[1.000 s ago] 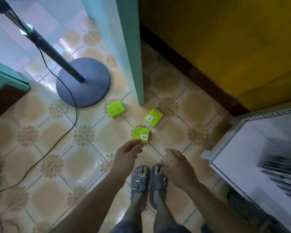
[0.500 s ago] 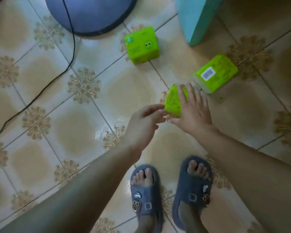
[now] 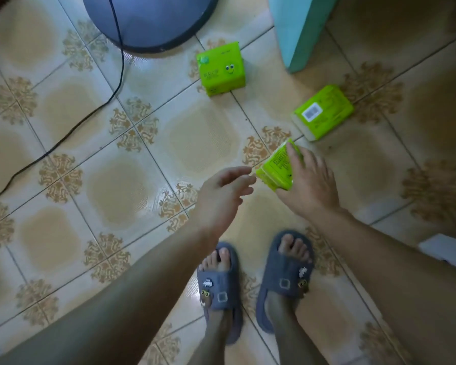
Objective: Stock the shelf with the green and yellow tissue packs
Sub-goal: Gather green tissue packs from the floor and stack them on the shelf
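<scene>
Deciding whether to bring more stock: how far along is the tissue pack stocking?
Done: nothing looks stocked yet, and no shelf is in view. In hand: the right hand grips one green pack, held tilted, with the left hand open beside it. Left: the smiley-face pack near the round dark base and the barcode pack lie on the tiled floor; all three need shelving.

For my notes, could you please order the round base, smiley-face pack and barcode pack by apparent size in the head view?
1. round base, largest though cropped.
2. smiley-face pack and barcode pack: alike, unranked.
</scene>
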A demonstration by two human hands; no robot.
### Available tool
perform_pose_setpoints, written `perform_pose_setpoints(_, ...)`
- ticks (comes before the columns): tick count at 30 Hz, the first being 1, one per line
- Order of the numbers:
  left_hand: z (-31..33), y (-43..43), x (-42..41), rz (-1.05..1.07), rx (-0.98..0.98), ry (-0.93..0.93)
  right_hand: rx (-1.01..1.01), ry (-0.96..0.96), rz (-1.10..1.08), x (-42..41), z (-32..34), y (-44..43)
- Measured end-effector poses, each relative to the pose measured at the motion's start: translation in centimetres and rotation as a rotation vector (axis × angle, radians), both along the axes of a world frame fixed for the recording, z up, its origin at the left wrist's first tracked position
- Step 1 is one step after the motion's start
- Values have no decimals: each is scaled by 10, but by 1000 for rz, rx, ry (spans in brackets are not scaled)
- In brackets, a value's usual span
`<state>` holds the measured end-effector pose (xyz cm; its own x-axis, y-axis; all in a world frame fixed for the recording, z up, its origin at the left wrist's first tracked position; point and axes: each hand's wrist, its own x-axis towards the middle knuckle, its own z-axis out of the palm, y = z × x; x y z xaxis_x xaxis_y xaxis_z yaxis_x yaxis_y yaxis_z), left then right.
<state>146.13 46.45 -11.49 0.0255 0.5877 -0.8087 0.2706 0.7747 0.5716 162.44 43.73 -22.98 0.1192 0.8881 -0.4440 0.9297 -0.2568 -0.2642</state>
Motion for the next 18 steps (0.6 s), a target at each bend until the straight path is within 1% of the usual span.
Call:
perform_pose_setpoints(2,30,-12,2,-26,0,3,-29,50,-54,-1,42,-21)
perform_pose_setpoints(5,96,-25,9,-45,27,-16,-33,126,-114,4,129,-51)
perform_pose_setpoints(9,196,-39,25,-99,96,-103,60,184,-217,9,255,-91)
perform_pose_setpoints(14,327,-67,23,-178,219,-231,182,158,-317,6,401,-143)
perform_pose_setpoints(18,429,-97,15,-299,332,-330,287,115,-429,-5,519,-198)
